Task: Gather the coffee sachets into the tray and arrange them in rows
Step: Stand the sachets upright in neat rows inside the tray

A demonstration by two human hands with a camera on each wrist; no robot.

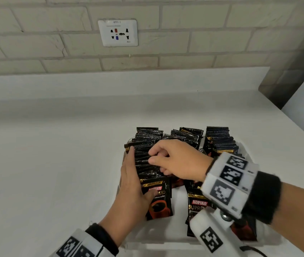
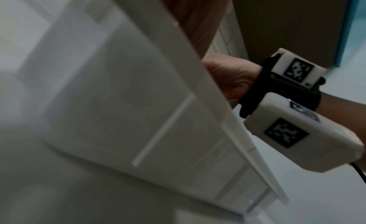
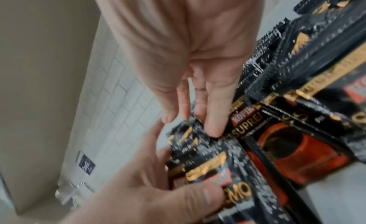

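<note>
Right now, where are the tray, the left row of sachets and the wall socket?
tray (image 2: 122,89): left wrist view, on its white outer side wall.
left row of sachets (image 1: 143,158): head view, on the serrated top edges.
wall socket (image 1: 118,32): head view, on the white faceplate's middle.

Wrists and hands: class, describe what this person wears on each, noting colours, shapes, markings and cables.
Both hands are bare. The right wrist carries a black band with boxy white modules bearing black-and-white square tags, and a black cable trails below. The left wrist wears a matching black band and tagged white modules.
</note>
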